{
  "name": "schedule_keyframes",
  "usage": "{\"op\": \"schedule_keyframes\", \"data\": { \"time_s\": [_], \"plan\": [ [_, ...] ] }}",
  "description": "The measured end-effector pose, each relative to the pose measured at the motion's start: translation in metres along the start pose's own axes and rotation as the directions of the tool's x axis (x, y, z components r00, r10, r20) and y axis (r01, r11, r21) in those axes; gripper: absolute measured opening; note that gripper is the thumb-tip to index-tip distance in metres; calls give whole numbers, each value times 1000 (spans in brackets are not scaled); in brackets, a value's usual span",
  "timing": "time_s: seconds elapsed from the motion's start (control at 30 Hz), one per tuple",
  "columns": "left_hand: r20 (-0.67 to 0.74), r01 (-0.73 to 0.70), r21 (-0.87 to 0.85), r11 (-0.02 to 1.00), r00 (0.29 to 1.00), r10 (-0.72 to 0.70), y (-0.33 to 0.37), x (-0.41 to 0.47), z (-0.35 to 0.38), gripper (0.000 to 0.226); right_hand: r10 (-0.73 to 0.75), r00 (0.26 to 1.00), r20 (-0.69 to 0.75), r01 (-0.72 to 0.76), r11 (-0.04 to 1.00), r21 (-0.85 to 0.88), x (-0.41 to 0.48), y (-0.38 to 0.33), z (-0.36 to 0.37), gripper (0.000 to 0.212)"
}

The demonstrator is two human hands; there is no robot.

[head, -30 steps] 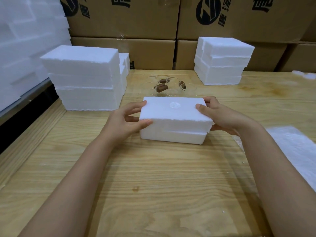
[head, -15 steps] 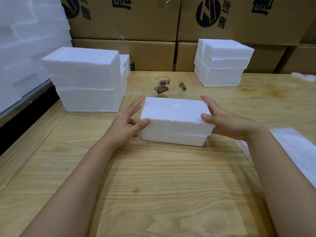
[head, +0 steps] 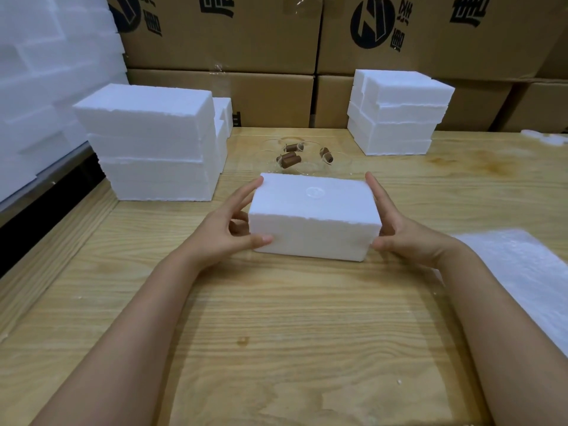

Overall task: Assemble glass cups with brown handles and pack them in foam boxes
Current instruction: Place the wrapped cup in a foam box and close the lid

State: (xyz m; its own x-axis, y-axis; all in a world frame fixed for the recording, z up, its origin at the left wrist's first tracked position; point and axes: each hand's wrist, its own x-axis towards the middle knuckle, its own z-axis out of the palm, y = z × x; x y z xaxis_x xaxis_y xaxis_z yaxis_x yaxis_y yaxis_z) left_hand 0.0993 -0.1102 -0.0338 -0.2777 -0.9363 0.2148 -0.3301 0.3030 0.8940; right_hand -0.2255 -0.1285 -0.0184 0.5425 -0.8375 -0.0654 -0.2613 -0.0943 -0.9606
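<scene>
A closed white foam box sits in the middle of the wooden table. My left hand grips its left end, with the index finger along the upper edge and the thumb on the lower front corner. At the right end, my right hand holds the box the same way. I cannot tell whether the box is off the table. Just behind it lie several clear glass cups with brown handles, partly hidden by the box.
A tall stack of foam boxes stands at the left, and a smaller stack at the back right. A white foam sheet lies at the right edge. Cardboard cartons line the back, with white foam slabs at far left.
Both hands let go of the lid's top edges, opened beside the box, then closed on its two ends with thumbs low on the front. The box now shows more of its front face.
</scene>
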Motion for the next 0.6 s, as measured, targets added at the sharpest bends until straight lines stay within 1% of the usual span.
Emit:
{"op": "schedule_keyframes", "data": {
  "time_s": [0.07,0.17,0.27,0.4,0.5,0.6],
  "plan": [
    [36,10,-14,1000,999,-9,-2,2,0,98,-13,1000,6,14,999,-31,0,5,2,123],
    [80,21,22,1000,997,-22,-4,6,3,108,-21,1000,-20,18,992,-125,5,10,5,128],
    [79,36,29,999,996,-39,-6,7,3,109,-63,995,-78,47,981,-190,8,12,6,122],
    [44,38,1,999,998,-38,-8,9,2,108,-130,978,-163,105,983,-153,10,14,7,110],
    [39,47,-86,995,998,-44,-5,9,-1,102,-132,971,-201,111,988,-109,11,11,7,102],
    [26,63,-116,991,998,-60,-1,8,-3,92,-118,968,-221,106,992,-62,12,8,10,90]
  ]
}}
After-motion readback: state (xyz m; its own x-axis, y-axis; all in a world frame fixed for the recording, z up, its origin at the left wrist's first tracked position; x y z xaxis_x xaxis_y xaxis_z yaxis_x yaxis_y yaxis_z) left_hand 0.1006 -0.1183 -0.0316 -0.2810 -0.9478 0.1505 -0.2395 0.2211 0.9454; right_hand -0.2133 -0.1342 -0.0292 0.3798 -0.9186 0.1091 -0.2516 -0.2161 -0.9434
